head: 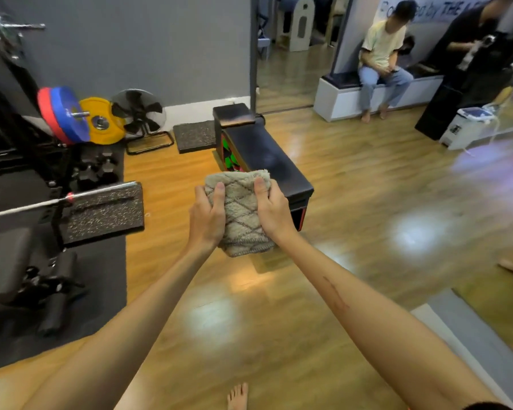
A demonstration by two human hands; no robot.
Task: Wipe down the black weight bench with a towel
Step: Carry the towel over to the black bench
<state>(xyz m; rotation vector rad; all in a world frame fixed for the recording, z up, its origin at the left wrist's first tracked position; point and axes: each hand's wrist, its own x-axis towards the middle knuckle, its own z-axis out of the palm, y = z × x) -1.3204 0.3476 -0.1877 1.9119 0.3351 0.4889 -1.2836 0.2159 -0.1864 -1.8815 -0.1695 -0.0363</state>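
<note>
My bare foot [238, 395] is showing at the bottom edge, on the wood floor [323, 335]. I am reaching both arms forward and holding a folded towel [243, 216] up in the air between my hands. My left hand [205, 216] is gripping its left edge, fingers [219, 194] curled over the top face; my right hand [274, 207] is gripping the right edge the same way, so both sets of fingers are closed on cloth. The towel is thick, fluffy and beige with a diamond stitch; I am judging it light, soft and floppy, not slippery, best held bunched in the palm by a folded edge so a flat face can press down. Its long axis is running away from me, toward the bench. Just beyond it, partly hidden behind the towel, the black bench [264, 155] is standing on the floor, its long axis also running away from me and a little leftward, toward the grey wall. The towel is not touching it as far as I can tell. Left of it are lying mats, weight plates [80, 116] and a fan [139, 113]; farther off a person [381, 63] is sitting.
</note>
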